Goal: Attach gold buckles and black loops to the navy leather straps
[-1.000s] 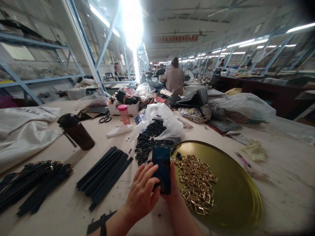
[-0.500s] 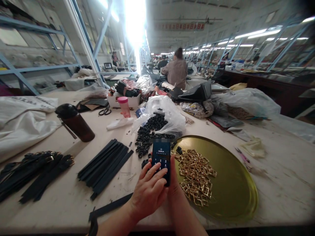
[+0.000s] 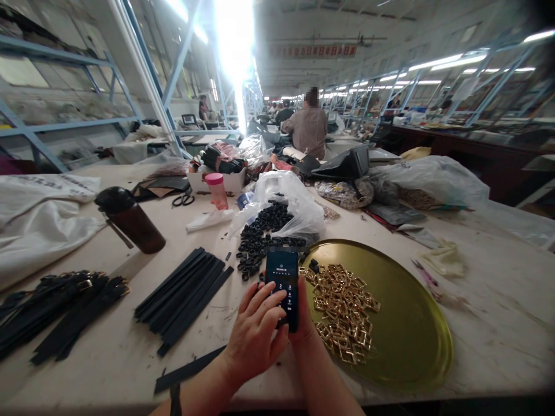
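A black smartphone (image 3: 281,289), its screen lit with a number keypad, cradled upright in the right hand (image 3: 303,341), with the fingers hidden behind it and the thumb (image 3: 304,303) pressed along its edge. Left hand (image 3: 255,332) over the lower screen, fingers bent and slightly spread, tips at the keypad, pinching nothing. Just beside the phone, a round brass tray (image 3: 411,341) heaped with gold rectangular buckles (image 3: 342,309). Just above, black rings (image 3: 260,242) spilled in front of a white plastic bag (image 3: 290,208). To the left, flat black strips (image 3: 182,300) on the pale work table (image 3: 477,323), near a dark brown bottle (image 3: 130,222).
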